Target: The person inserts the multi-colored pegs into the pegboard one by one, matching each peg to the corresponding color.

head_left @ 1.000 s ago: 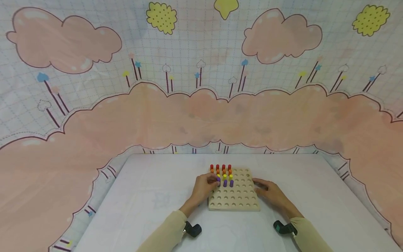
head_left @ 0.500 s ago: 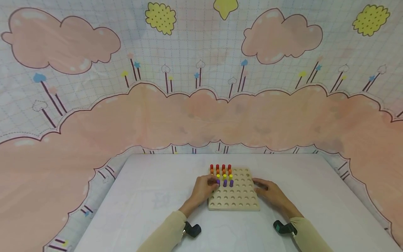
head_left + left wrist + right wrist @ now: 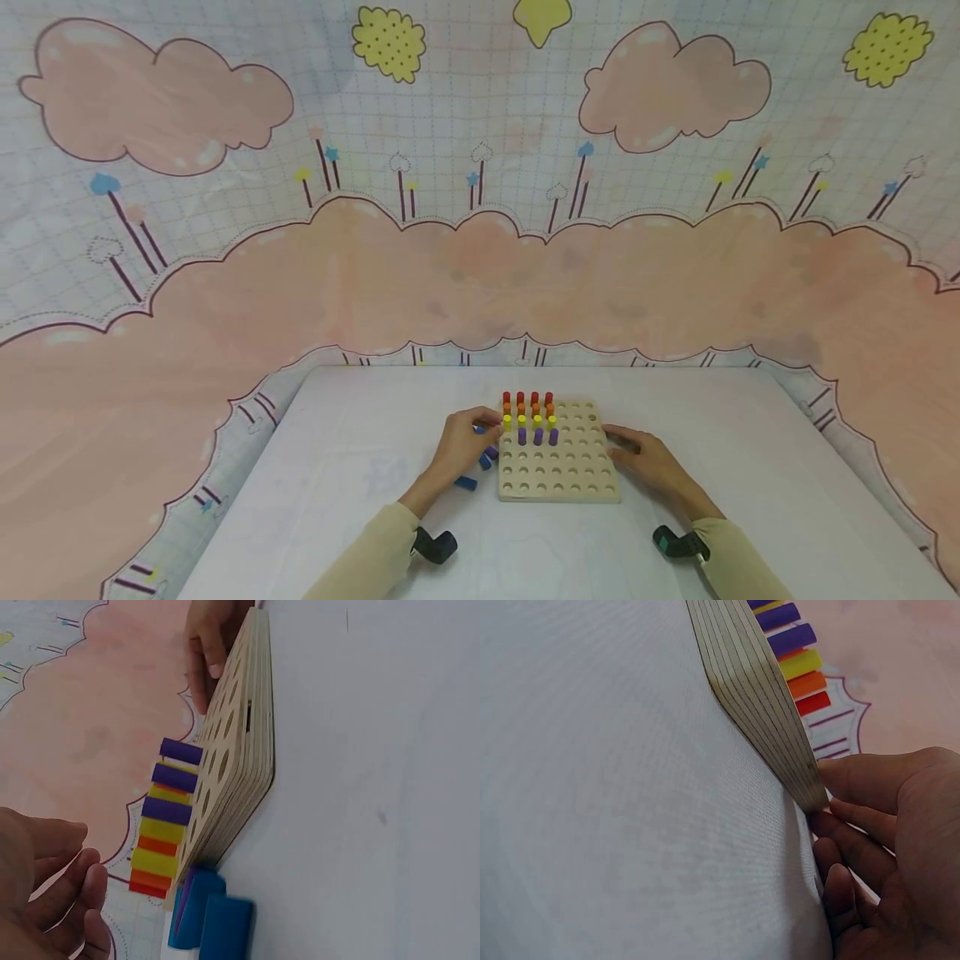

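Note:
A wooden pegboard (image 3: 577, 467) lies on the table, with rows of round holes. Red pegs (image 3: 521, 397), orange pegs (image 3: 536, 410) and yellow pegs (image 3: 537, 422) stand in its far-left part, with three purple pegs (image 3: 538, 437) in front of them. My left hand (image 3: 457, 442) is just left of the board; its wrist view shows bent fingers, apart from the thumb, with nothing between them. Loose blue pegs (image 3: 226, 926) lie below it beside the board, partly hidden in the head view. My right hand (image 3: 651, 465) rests against the board's right edge, thumb touching it.
The table (image 3: 360, 417) is covered in white. One blue peg (image 3: 466, 482) lies nearer the front, close to the left wrist. A patterned cloth (image 3: 480, 283) with pink clouds hangs behind the table.
My left hand has let go of the leftmost purple peg and moved left off the board, uncovering the first yellow peg and the loose pegs. The right hand stays in place.

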`<action>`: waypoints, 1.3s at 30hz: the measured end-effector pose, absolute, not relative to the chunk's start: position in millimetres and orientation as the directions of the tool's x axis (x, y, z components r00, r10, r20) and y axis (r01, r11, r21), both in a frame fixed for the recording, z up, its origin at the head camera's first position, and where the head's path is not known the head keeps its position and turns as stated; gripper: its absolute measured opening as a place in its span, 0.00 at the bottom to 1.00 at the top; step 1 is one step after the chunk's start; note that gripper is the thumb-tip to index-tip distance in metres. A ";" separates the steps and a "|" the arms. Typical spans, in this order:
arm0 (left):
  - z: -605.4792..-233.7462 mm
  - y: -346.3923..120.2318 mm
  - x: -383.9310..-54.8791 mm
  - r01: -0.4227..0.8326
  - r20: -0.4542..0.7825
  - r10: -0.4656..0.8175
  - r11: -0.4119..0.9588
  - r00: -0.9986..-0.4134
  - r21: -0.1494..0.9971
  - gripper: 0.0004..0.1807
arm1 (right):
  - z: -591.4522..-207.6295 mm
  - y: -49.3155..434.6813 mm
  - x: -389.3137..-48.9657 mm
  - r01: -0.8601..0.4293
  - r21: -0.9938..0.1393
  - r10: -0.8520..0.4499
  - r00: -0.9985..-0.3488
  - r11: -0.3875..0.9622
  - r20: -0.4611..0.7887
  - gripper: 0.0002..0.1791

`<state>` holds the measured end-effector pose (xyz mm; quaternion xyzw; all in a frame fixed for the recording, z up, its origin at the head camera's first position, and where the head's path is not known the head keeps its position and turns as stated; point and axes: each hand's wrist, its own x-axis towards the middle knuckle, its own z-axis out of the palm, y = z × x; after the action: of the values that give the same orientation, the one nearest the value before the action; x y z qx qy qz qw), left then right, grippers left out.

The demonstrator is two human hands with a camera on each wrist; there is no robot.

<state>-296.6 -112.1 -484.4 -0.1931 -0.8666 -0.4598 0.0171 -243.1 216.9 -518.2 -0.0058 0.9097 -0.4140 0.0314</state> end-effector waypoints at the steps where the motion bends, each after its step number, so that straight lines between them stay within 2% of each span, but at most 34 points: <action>1: -483.6 -115.8 -296.2 0.346 0.204 0.315 0.510 -0.927 0.788 0.08 | -518.4 217.2 -242.8 0.012 -0.753 -0.040 -0.998 0.658 -0.051 0.26; 14: -497.5 -143.3 -297.2 0.219 0.043 0.304 0.571 -0.952 0.791 0.11 | -519.8 217.9 -241.5 0.020 -0.768 -0.047 -0.997 0.641 -0.065 0.27; 30: -507.4 -131.7 -297.9 0.197 0.048 0.223 0.718 -0.974 0.668 0.15 | -520.1 218.8 -246.3 0.019 -0.755 -0.041 -0.997 0.656 -0.060 0.27; 39: -509.0 -126.5 -298.2 0.200 0.062 0.218 0.696 -0.974 0.690 0.13 | -521.4 222.0 -248.7 0.012 -0.756 -0.048 -0.997 0.654 -0.057 0.26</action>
<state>-298.2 -126.5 -509.0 -0.1136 -0.9207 -0.3731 -0.0124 -248.7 222.0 -521.4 -0.0097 0.9088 -0.4156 0.0360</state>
